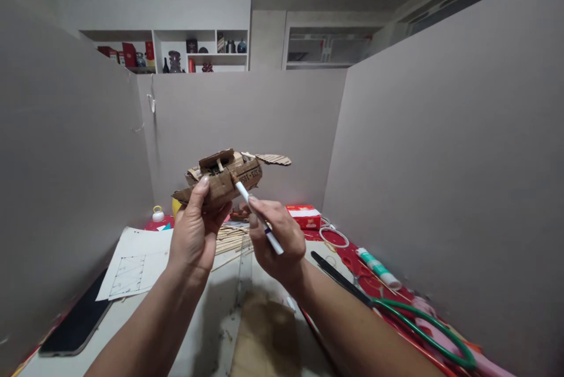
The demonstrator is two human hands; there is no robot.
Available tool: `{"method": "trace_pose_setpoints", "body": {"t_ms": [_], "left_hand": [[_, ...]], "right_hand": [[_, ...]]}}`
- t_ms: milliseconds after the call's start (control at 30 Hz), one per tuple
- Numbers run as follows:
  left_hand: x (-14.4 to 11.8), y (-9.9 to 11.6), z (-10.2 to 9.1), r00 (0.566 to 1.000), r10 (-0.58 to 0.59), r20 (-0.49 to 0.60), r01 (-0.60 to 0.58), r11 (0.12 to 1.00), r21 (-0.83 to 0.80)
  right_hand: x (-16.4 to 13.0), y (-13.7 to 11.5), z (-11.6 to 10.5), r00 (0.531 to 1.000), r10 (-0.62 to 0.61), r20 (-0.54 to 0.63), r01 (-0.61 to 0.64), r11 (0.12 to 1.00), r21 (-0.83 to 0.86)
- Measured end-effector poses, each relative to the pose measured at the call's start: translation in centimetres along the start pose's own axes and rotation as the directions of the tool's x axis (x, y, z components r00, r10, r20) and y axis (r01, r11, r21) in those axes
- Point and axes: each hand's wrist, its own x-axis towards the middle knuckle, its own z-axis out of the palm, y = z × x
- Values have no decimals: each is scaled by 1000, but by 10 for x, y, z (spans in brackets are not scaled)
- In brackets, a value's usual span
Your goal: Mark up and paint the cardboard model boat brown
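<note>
Up front, L hand (194,235) grips cardboard model (224,177), R hand (275,242) pinches pen (259,218); cluttered desk (211,318), grey partitions (440,160), prob. cubicle.

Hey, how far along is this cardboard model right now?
Done: the cardboard model has a built body with a blade-like strip sticking out. In hand: the left hand holds it up while the right hand touches a white pen to its side. Left: wooden sticks and a glue tube lie unused on the table.
</note>
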Motion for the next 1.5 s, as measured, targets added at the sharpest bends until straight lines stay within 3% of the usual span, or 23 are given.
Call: {"method": "trace_pose_setpoints", "body": {"t_ms": [200, 400, 533, 667, 800, 933, 1100, 1300, 1500], "left_hand": [[3, -9, -2, 999, 48, 17, -48, 999, 25], [-2, -9, 1, 993, 102, 55, -104, 994, 35], [-3, -11, 0, 996, 74, 59, -76, 997, 26], [-3, -12, 0, 993, 78, 89, -81, 996, 31], [-3, -11, 1, 995, 76, 62, -78, 997, 30], [-5, -7, 3, 993, 103, 61, -104, 994, 22], [-5, -1, 6, 999, 49, -1, -49, 999, 13], [-3, 2, 6, 1000, 4, 4, -4, 999, -32], [-3, 4, 5, 1000, -13, -27, 12, 1000, -15]], "right_hand": [[-1, 0, -1, 991, -94, 94, 85, 991, 100], [5, 4, -6, 1000, -19, 16, 19, 1000, 17], [5, 1, -4, 993, -99, 57, 94, 992, 85], [5, -1, -3, 998, -52, 31, 50, 997, 51], [5, 0, -4, 994, -99, 51, 96, 994, 60], [9, 14, -12, 999, -49, -16, 48, 999, -14], [10, 23, -16, 997, -6, -76, 0, 997, -80], [5, 11, -11, 995, -93, 28, 93, 995, 22], [9, 23, -20, 995, -17, -97, 6, 993, -117]]}}
